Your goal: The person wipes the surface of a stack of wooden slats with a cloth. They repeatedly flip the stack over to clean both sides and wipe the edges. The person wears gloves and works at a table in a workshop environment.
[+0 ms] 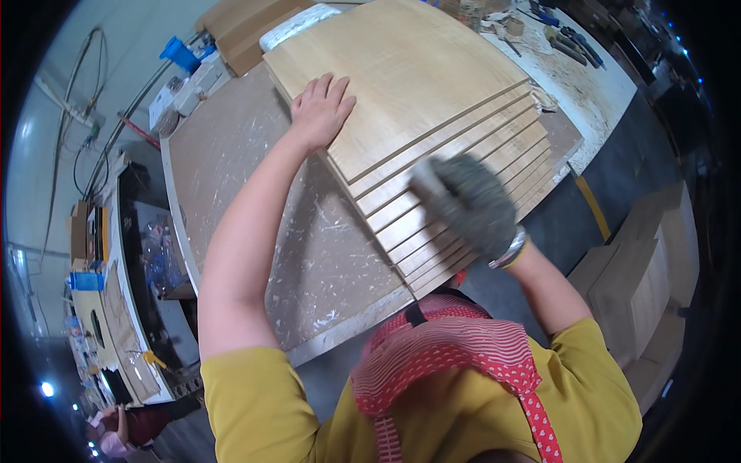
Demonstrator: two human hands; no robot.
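Note:
A stack of pale wooden boards [401,85] lies on the workbench, their near edges fanned out in steps. My bare left hand [323,108] rests flat on the top board by its left edge, fingers spread. Over the stepped edges is my right hand [467,202], in a dark grey-green work glove. It looks closed, fingers curled toward the wood, and motion blurs it. Whatever it may grip is hidden or too smeared to name. A bracelet or watch [509,248] circles the right wrist.
The scuffed brown workbench [231,177] has a pale edge. Behind the stack stand an open cardboard box [247,31] and a blue container [180,54]. Pliers-like tools [575,46] lie on a littered white table at right. Cardboard boxes [633,285] stand at lower right. Another person [116,428] is far left.

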